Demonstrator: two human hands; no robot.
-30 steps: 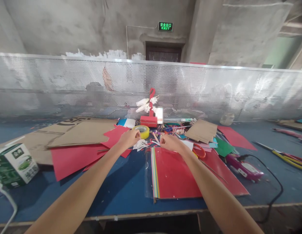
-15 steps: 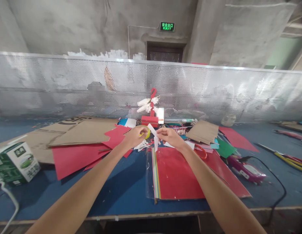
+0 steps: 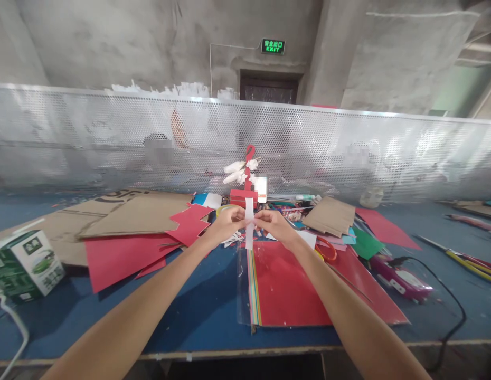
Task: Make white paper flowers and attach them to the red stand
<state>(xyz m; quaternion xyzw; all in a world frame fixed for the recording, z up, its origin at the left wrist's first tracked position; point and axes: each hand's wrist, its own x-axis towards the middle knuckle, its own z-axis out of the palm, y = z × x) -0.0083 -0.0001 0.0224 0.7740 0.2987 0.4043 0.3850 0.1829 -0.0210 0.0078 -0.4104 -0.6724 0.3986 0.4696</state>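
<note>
A narrow white paper strip [image 3: 249, 232] stands upright between my two hands, above the table. My left hand [image 3: 229, 221] pinches its left edge, while the fingers of my right hand [image 3: 272, 224] close on its right edge at the same height. Behind my left hand shows part of a yellow tape roll [image 3: 222, 210]; whether that hand also touches it I cannot tell. Just beyond the strip sits a red box-like base [image 3: 238, 197] with an upright red piece and white flower shapes [image 3: 234, 171]. Red paper in a clear sleeve [image 3: 293, 285] lies below my right forearm.
To the left are cardboard sheets [image 3: 138, 216], red paper [image 3: 126, 258] and a green-and-white carton [image 3: 29, 264]. At right lie brown card pieces [image 3: 330, 214], green paper [image 3: 366, 241], a purple corded device [image 3: 404, 279] and yellow-handled scissors [image 3: 467, 261]. A perforated metal screen [image 3: 309, 142] closes off the back.
The strip has gone from bent and tilted to straight and upright. My left hand has come onto its left edge, and the yellow tape roll now shows farther left, behind that hand.
</note>
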